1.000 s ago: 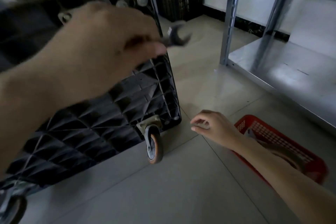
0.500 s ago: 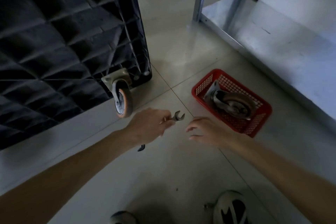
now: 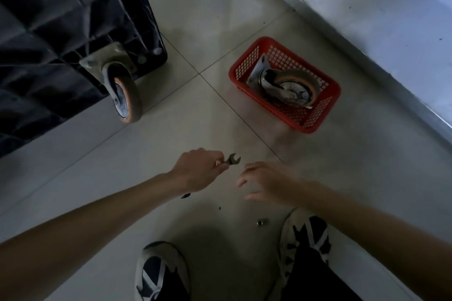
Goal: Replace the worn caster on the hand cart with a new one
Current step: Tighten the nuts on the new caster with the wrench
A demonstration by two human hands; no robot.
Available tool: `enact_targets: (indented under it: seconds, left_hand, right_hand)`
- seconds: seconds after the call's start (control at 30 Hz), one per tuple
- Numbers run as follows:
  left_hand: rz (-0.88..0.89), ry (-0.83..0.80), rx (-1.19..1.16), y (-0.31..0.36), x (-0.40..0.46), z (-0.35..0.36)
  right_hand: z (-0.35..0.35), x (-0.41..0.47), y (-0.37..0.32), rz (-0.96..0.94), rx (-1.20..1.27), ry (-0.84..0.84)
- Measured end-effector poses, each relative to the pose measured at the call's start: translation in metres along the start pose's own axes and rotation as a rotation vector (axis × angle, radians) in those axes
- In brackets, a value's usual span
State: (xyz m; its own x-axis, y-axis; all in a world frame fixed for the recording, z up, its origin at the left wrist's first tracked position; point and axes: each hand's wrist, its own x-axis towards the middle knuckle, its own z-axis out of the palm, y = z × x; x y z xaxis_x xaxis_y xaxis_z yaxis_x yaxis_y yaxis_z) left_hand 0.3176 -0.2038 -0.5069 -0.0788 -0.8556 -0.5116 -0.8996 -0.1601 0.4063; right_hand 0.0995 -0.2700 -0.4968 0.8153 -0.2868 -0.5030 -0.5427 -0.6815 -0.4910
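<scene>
The cart (image 3: 61,19) lies tipped, one caster (image 3: 126,95) bolted on. The left hand (image 3: 198,170) grips a wrench (image 3: 232,159); the right hand (image 3: 269,184) hovers, fingers loose. Another caster (image 3: 286,87) waits in the basket (image 3: 315,120). Likely between steps; next, wrench to bolts.

— What can't you make out down there?

— My left hand (image 3: 199,170) covers most of the wrench (image 3: 233,159); only its open end and a dark tip by my wrist show.

— And the cart?

— The cart (image 3: 61,19) runs off the top and left edges. The small thing on the floor (image 3: 259,222) by my shoe (image 3: 304,234) is too tiny to tell, nut maybe. The caster in the basket (image 3: 286,87) is blurred.
</scene>
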Motion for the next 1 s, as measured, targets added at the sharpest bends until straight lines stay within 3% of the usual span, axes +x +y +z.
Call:
enact_targets:
  seconds: [0.23,0.37,0.53,0.6,0.7,0.87,1.0]
  left_hand:
    - [0.058,-0.105,0.030,0.009,-0.008,0.030]
    - [0.049,-0.152,0.037,0.009,-0.013,0.033]
    - [0.034,-0.087,0.025,0.004,-0.013,0.022]
    - [0.025,-0.025,0.024,0.002,-0.012,0.005]
    - [0.010,0.135,0.014,0.005,-0.012,-0.046]
    - [0.014,0.589,-0.028,0.019,-0.035,-0.180]
    - [0.041,0.879,0.060,0.036,-0.082,-0.282]
  right_hand:
    - [0.059,-0.025,-0.006,-0.038,-0.081,-0.198]
    - [0.074,-0.032,0.002,-0.061,-0.079,-0.154]
    - [0.065,-0.021,0.010,-0.034,-0.061,-0.157]
    - [0.046,-0.013,0.015,-0.005,0.044,-0.029]
    - [-0.011,0.009,0.014,-0.008,0.228,0.331]
    - [-0.155,0.039,-0.030,-0.160,0.188,0.879]
    - [-0.242,0.059,-0.071,-0.331,0.295,1.116]
